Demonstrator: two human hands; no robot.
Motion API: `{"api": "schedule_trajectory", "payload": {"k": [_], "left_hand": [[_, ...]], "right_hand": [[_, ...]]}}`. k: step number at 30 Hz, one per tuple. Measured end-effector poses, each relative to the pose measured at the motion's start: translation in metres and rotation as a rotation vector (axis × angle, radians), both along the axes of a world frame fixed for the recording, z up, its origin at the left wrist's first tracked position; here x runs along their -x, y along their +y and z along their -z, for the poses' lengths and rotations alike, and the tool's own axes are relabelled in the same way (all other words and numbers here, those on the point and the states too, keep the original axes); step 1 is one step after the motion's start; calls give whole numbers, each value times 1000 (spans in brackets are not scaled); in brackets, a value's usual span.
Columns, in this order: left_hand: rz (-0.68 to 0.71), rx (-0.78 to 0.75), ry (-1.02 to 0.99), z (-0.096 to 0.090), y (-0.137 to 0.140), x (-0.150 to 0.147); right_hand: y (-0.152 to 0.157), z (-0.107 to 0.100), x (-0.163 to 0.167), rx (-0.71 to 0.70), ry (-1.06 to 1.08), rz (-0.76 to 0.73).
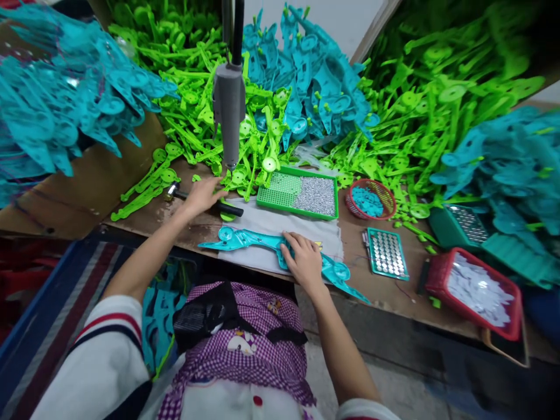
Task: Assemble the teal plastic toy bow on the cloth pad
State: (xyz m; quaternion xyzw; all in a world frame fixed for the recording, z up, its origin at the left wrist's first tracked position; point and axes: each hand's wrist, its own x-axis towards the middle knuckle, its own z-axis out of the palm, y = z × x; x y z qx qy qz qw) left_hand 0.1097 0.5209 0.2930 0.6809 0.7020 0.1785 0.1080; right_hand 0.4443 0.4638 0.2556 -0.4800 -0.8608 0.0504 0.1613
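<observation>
My right hand (pixel 304 258) presses down on a long teal plastic part (pixel 245 239) that lies across a grey cloth (pixel 280 224) at the bench's front edge. My left hand (pixel 202 194) rests further back on a small hammer (pixel 175 190) with a black handle, beside green plastic parts (pixel 151 184). A grey powered screwdriver (pixel 228 111) hangs upright just behind my left hand, its tip over the green pieces.
A green tray of small screws (pixel 301 195), a red basket of teal bits (pixel 371 200), a teal tray of round button cells (pixel 385 254) and a red bin of white pieces (pixel 476 291) sit to the right. Heaps of green and teal parts (pixel 306 76) fill the back.
</observation>
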Motion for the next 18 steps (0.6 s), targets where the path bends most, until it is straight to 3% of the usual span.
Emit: {"api": "schedule_trajectory", "payload": {"k": [2,4,7,11,18], "left_hand": [[31,101,25,6,19,-5],[80,85,18,11,24,-8],[112,6,-66,14,17,-9],[121,21,-210,12,7,-9],[114,-338,19,9,17,-17]], "right_hand": [[-1,-1,0,1,-1,-4],[-1,-1,0,2,4,-2],[-1,0,0,8,20,14],[1,0,0,25,32,16],[-2,-5,-2,-2,-6,-5]]}}
